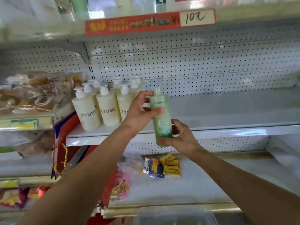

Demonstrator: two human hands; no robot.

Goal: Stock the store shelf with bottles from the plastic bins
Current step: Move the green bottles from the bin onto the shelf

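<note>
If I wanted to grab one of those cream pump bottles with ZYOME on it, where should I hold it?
Probably take the front middle cream pump bottle around its round body, coming straight in from the open shelf front. It stands upright in the front row, with others close behind and beside it. The white pump top looks narrow, so it seems a poorer hold. Both hands are busy with the green bottle now.

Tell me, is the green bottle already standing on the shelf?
No, the green bottle is held in the air by the left hand and right hand.
</note>
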